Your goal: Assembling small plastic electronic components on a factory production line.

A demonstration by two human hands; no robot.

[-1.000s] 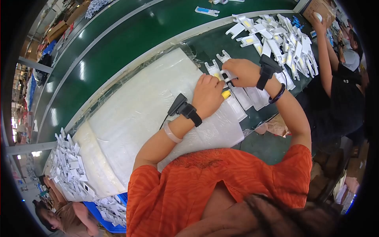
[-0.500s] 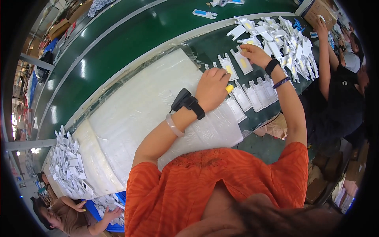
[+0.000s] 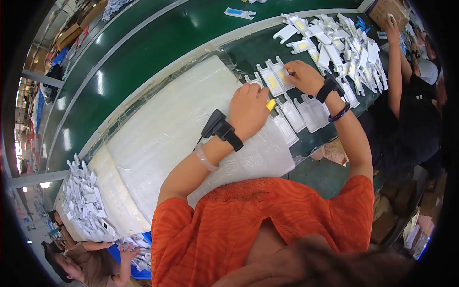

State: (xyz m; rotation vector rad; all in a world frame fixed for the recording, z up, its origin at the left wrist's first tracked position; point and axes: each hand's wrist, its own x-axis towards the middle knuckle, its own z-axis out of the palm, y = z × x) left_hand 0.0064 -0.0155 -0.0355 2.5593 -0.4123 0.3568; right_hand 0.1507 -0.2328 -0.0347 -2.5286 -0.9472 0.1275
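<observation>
My right hand (image 3: 306, 79) pinches the upper edge of a white plastic casing (image 3: 281, 75) with a yellow strip on it. That casing lies side by side with another yellow-strip casing (image 3: 269, 80) on the dark green tabletop. My left hand (image 3: 248, 110) hovers at the end of a plastic-wrapped white pad (image 3: 177, 129), fingers curved down and thumb apart. A yellow cover is on its thumb; the fingertips are partly hidden. Just past its fingers sits another casing (image 3: 254, 80). A nearer row of white casings (image 3: 292, 115) lies between my hands and the table edge.
A heap of white casings (image 3: 330, 48) stands at the far right. A green conveyor belt (image 3: 143, 52) runs behind the table, carrying a blue-and-white piece (image 3: 240, 13). More white parts (image 3: 86, 201) are piled at left. Co-workers sit at lower left and right; a cardboard box (image 3: 386, 14) stands far right.
My right hand has moved slightly down and left, bringing its casing against the neighbouring one. My left hand has shifted a little to the left.
</observation>
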